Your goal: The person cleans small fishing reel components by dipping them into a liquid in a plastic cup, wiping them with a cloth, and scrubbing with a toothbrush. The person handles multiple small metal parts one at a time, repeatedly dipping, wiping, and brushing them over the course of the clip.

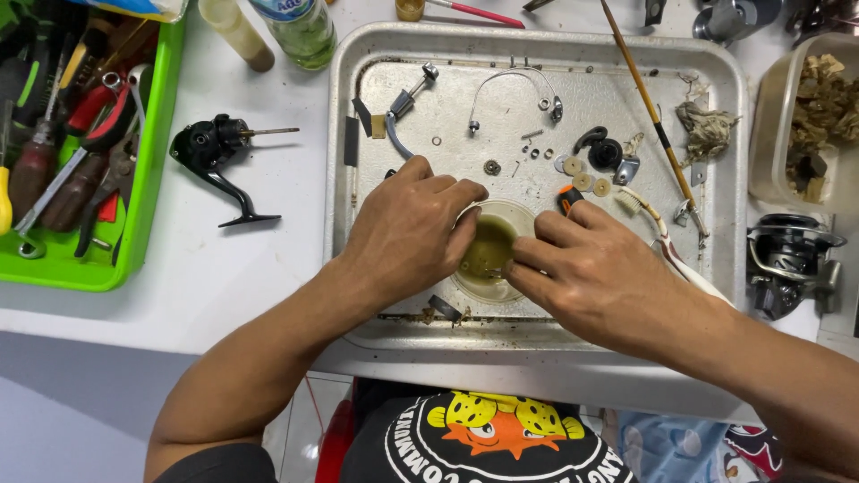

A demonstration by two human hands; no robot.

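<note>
A metal tray (725, 134) lies on the white table, strewn with small reel parts. Near its front edge stands a small clear bowl (501, 215) of murky yellow-green liquid. My left hand (407, 234) curls over the bowl's left rim, fingertips at the liquid. My right hand (595, 268) reaches in from the right, its fingertips meeting the left hand's over the bowl; whatever small part they pinch is hidden. An orange-handled tool (567, 198) pokes out behind my right hand. Washers (582, 181), a wire bail arm (510, 85) and a black knob (605, 153) lie beyond the bowl.
A black reel body (215, 152) lies left of the tray. A green bin (134, 215) of pliers and screwdrivers sits at far left. Another reel (787, 259) and a clear tub (810, 116) stand at right. A bottle (300, 31) and a thin stick (649, 112) are at the back.
</note>
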